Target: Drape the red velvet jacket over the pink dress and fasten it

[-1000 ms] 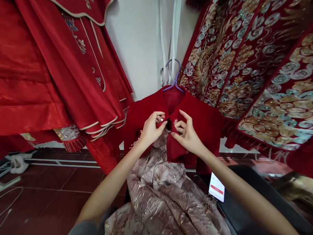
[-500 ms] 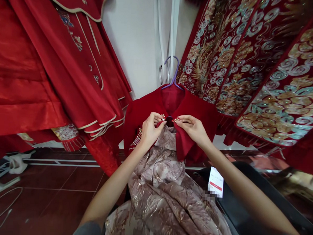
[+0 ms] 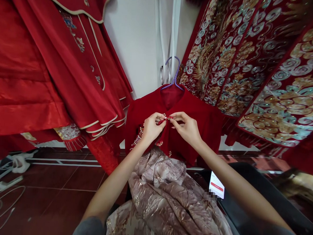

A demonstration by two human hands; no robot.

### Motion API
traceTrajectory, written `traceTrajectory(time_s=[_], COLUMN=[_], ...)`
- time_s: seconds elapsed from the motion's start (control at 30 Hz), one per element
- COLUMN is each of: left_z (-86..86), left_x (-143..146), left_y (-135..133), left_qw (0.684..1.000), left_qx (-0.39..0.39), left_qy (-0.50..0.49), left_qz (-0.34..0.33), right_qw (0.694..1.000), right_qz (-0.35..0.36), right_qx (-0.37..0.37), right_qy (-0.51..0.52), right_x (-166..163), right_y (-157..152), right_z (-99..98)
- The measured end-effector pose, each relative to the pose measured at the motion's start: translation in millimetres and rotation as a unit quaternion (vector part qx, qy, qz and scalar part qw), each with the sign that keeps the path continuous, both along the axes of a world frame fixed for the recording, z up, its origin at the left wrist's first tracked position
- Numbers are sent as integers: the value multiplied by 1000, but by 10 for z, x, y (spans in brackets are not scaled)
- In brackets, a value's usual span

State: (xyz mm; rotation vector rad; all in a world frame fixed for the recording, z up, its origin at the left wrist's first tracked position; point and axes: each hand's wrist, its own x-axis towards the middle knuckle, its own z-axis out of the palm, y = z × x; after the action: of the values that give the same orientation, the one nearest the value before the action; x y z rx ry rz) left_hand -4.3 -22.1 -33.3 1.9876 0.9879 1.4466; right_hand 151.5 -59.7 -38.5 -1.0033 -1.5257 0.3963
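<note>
A short red jacket (image 3: pixel 205 122) hangs in front of me on a purple hanger (image 3: pixel 176 75). My left hand (image 3: pixel 154 127) pinches the jacket's left front edge at a beaded button fastening. My right hand (image 3: pixel 185 127) pinches the matching fastening on the other front edge, and the fingertips of both hands nearly meet. Whether the two halves are hooked together is hidden by the fingers. Below, more beaded fastenings (image 3: pixel 159 143) show on the front. A pinkish-brown brocade fabric (image 3: pixel 159 189) with metallic sheen spreads beneath the jacket, over my lap.
Red garments with cream piping (image 3: pixel 95 105) hang at the left, and heavily embroidered red panels (image 3: pixel 232 82) hang at the right. A lit phone (image 3: pixel 217 185) lies on a dark surface at lower right. White cables (image 3: pixel 8 208) and a power strip (image 3: pixel 9 184) lie on the tiled floor.
Both hands have drawn together, bringing the jacket's front edges from apart to meeting. The brocade that showed between them is now covered by the red fabric.
</note>
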Motion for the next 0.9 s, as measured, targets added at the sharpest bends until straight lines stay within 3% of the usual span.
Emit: traceTrajectory(time_s=[0.17,0.33,0.53,0.7,0.9], left_z=[71,208,338,390,479], left_x=[-8,-58,-93,-100,-75], left_y=[-44,-26,-49,-54,-3], left_qw=[996,970,943,941,921], left_qx=[60,150,158,143,186], left_qy=[65,194,291,305,343], left_qz=[5,7,14,16,23], right_qw=[997,998,998,998,991], right_qz=[-30,-15,-8,7,36], right_qx=[33,31,30,34,20], right_qy=[-63,-56,-47,-61,-124], right_x=[25,55,90,111,136], right_y=[-8,11,81,104,95], right_z=[34,62,58,84,222])
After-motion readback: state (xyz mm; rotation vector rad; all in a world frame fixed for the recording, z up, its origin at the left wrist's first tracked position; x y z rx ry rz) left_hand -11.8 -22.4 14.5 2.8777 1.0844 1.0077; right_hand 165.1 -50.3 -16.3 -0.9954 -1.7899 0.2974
